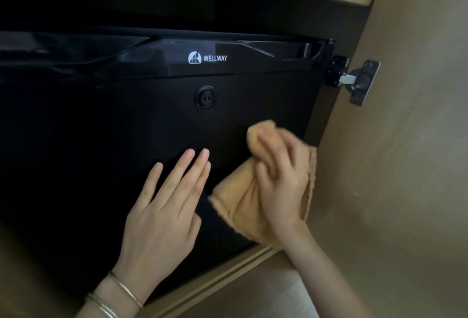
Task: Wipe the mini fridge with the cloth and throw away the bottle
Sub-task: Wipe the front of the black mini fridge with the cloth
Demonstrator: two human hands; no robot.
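Your left hand [162, 214] lies flat, fingers straight, on the mini fridge [101, 128] door; lift it and the door may swing under the wipe. Your right hand [281, 181] grips the bunched cloth [235, 206] against the door's right side, long axis up-down, wad end pointing up. Bottle not in view.

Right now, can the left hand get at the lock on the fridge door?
Probably yes. The left hand lies flat on the door below the lock, with only bare door between them. The right hand and its cloth are off to the side.
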